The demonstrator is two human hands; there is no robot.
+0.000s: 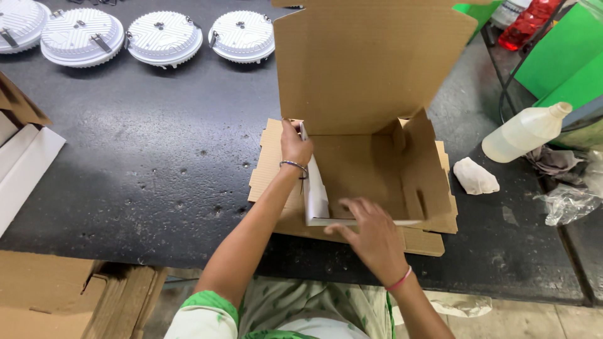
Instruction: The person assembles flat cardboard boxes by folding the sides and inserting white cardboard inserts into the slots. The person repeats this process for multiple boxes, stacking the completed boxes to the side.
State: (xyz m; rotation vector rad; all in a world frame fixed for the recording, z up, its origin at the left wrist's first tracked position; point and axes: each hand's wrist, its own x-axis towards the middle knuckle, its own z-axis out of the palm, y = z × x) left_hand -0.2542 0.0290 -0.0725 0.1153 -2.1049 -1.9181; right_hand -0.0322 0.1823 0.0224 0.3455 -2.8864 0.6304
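Two bare hands at a half-folded brown cardboard box [370, 157] on the dark bench [157, 163], left hand [295, 145] fingers pinched on its white inner side wall [314, 188], right hand [372, 235] fingers spread on the front edge, four round white ribbed lamp housings [164, 36] behind.

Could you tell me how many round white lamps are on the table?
4, in a row along the table's far left edge: one cut off at the corner, then a second, third and fourth. More may lie out of view.
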